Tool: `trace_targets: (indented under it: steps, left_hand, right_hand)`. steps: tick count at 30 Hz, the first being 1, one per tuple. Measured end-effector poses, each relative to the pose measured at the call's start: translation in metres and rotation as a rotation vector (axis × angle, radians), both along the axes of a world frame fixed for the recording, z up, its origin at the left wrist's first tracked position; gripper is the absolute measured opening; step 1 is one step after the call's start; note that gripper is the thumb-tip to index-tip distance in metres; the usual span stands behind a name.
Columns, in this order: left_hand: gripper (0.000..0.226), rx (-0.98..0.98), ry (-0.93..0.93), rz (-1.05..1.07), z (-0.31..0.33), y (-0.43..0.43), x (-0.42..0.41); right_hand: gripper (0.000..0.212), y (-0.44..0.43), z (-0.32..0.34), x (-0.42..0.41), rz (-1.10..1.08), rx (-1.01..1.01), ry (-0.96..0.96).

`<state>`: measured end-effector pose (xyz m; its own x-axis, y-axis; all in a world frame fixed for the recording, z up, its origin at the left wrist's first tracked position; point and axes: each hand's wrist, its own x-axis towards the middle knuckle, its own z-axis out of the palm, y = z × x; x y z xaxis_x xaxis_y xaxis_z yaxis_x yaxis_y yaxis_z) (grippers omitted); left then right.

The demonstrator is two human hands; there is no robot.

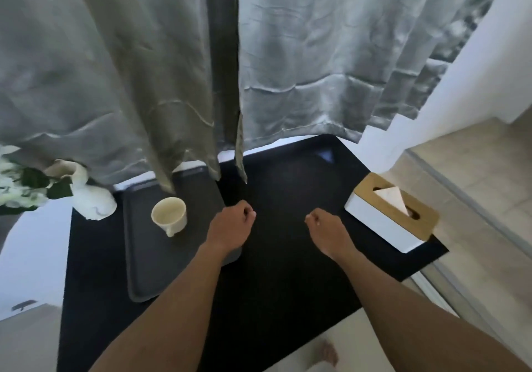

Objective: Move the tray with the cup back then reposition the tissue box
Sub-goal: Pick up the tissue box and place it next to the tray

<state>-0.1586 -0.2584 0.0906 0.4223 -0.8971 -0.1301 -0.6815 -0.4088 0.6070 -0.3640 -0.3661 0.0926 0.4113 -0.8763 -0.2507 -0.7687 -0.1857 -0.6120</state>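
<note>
Lying on the left part of a black worktop [288, 256], a dark grey tray [149, 259] is recorded, its long axis running from the near edge away toward the curtains [115, 83], whose hem hangs over its far end. A cream cup [169, 215] is carried on the tray's far half, upright, with its handle turned toward the near side. A white vase [89, 196] with white flowers is noted just beside the tray's far left corner. The tissue box [393, 213], white with a wooden lid and one tissue standing from the slot, is set at the worktop's right edge, its long axis skewed from far-left to near-right. Both hands are held above the middle of the worktop, between the two items. The left hand [230, 227] is found over the tray's right rim, the fingers loosely curled inward and clamped on nothing; contact with the rim cannot be settled from this angle and is perhaps absent. The right hand [325, 232] is likewise loosely curled and empty, with the tissue box near it to the right and the tray well apart to its left. The tray is judged nearer the left hand, its right long edge lying directly under that hand, so a push away along the long axis is judged the move in hand.
</note>
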Motion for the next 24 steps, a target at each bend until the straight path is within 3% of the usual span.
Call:
trace_targets:
  steps: [10,15,24]
  left_hand:
    - [0.022,0.097,-0.003,-0.134,0.003,-0.098,-0.096]
    - [0.032,0.117,0.019,-0.136,-0.004,-0.159,-0.140]
    - [0.061,0.201,0.065,-0.082,-0.023,-0.249,-0.201]
  right_hand:
    - [0.023,-0.063,-0.007,-0.093,-0.178,-0.119,0.009]
    - [0.022,-0.104,-0.016,-0.139,-0.405,-0.135,-0.082]
    - [0.063,-0.167,-0.035,-0.192,-0.909,0.159,-0.108]
